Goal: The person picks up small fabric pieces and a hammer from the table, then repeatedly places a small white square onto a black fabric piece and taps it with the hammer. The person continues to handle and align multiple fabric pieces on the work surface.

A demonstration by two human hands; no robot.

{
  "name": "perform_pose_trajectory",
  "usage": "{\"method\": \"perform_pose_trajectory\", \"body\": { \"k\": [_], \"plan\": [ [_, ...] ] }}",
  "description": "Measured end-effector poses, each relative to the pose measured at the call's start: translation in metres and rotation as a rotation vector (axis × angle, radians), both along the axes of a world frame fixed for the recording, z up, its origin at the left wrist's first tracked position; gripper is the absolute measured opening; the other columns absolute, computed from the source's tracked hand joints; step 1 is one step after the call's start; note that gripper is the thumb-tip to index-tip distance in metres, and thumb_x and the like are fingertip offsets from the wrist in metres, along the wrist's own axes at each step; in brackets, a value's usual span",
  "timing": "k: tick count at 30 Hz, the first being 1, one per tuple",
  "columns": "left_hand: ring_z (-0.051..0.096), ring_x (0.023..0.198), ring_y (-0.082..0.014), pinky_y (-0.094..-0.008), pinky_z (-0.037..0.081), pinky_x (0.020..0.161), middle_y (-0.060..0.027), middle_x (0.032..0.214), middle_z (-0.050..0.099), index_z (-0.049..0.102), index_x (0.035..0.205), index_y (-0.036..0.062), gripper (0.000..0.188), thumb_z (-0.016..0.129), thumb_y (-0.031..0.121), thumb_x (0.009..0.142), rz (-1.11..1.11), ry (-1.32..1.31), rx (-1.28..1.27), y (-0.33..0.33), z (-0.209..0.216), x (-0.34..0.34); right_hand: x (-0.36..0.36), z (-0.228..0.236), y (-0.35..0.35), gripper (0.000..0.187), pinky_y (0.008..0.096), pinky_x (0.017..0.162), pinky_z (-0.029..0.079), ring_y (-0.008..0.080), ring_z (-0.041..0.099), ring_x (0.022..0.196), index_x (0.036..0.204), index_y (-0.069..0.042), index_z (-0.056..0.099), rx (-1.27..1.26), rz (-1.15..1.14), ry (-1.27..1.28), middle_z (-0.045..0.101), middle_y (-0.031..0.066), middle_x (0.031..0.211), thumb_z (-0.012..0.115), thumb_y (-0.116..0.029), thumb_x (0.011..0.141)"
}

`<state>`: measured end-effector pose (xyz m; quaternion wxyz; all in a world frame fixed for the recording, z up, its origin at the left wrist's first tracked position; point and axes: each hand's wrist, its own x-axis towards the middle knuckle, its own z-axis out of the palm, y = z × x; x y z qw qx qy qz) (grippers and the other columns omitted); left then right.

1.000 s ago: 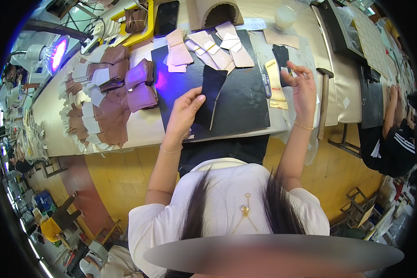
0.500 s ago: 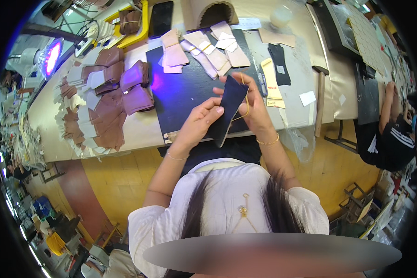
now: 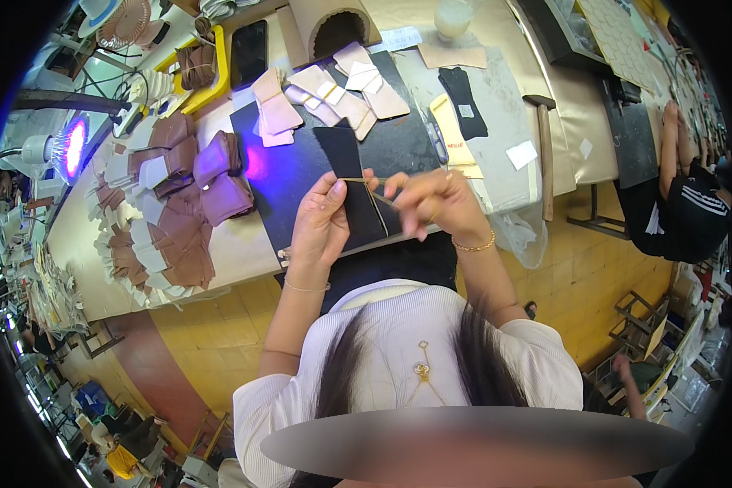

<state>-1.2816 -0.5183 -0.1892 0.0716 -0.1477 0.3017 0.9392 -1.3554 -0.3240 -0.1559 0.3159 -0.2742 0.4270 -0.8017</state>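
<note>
A stack of black waisted pieces (image 3: pixel 359 213), probably leather, stands tilted in my left hand (image 3: pixel 320 220), whose thumb and fingers grip its left edge. A thin yellowish rubber band (image 3: pixel 368 180) crosses the pieces at the narrow middle. My right hand (image 3: pixel 441 200) draws the band out to the right with bent fingers, partly smeared by motion. Beneath lies a dark cutting mat (image 3: pixel 293 171). Beyond my hands, bundles of pale pink pieces (image 3: pixel 333 91) rest on the mat, some with white slips.
Brown pieces (image 3: pixel 167 232) lie fanned at left near a lit purple lamp (image 3: pixel 75 148). A phone (image 3: pixel 249 53) and yellow tray (image 3: pixel 221 71) are behind. At right are a yellow template (image 3: pixel 454 138), a black piece (image 3: pixel 464 102) and a hammer (image 3: pixel 546 154). A co-worker (image 3: pixel 681 215) sits far right.
The black stack has turned more upright. My right hand has left its upper end, moving right and nearer me, and now stretches the rubber band away from the stack's middle.
</note>
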Motion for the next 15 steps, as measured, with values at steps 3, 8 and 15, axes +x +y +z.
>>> {"method": "perform_pose_trajectory", "body": {
  "k": [3, 8, 15],
  "plan": [
    [0.062, 0.111, -0.0238, -0.0362, 0.049, 0.1, -0.0183, 0.118, 0.064, 0.056, 0.112, -0.0004, 0.02, 0.057, 0.012, 0.097, 0.115, 0.069, -0.013, 0.017, -0.002, -0.008, 0.001, -0.026, 0.006, 0.016, 0.0299, 0.07, 0.049, 0.0095, 0.049, 0.054, 0.101, -0.001, 0.066, -0.463, -0.345, -0.591, 0.064, 0.0079, 0.077, 0.056, -0.011, 0.094],
    [0.061, 0.107, -0.0175, -0.0276, 0.046, 0.095, -0.0128, 0.115, 0.064, 0.054, 0.11, -0.0008, 0.014, 0.052, 0.008, 0.099, 0.158, 0.152, -0.246, 0.057, -0.019, -0.035, -0.001, -0.05, 0.055, 0.015, 0.0339, 0.065, 0.046, 0.0099, 0.034, 0.045, 0.099, -0.003, 0.058, -0.296, -0.433, -0.735, 0.052, 0.0045, 0.07, 0.05, -0.015, 0.096],
    [0.054, 0.091, -0.0048, -0.0202, 0.044, 0.084, 0.0009, 0.097, 0.062, 0.06, 0.108, 0.0005, 0.016, 0.059, 0.013, 0.097, -0.213, 0.112, -0.32, 0.156, -0.044, -0.06, -0.032, -0.076, 0.158, 0.039, 0.028, 0.05, 0.045, 0.0159, 0.05, 0.053, 0.118, -0.001, 0.055, 1.235, -1.089, -0.102, 0.056, 0.0088, 0.079, 0.067, -0.022, 0.087]
  ]
}}
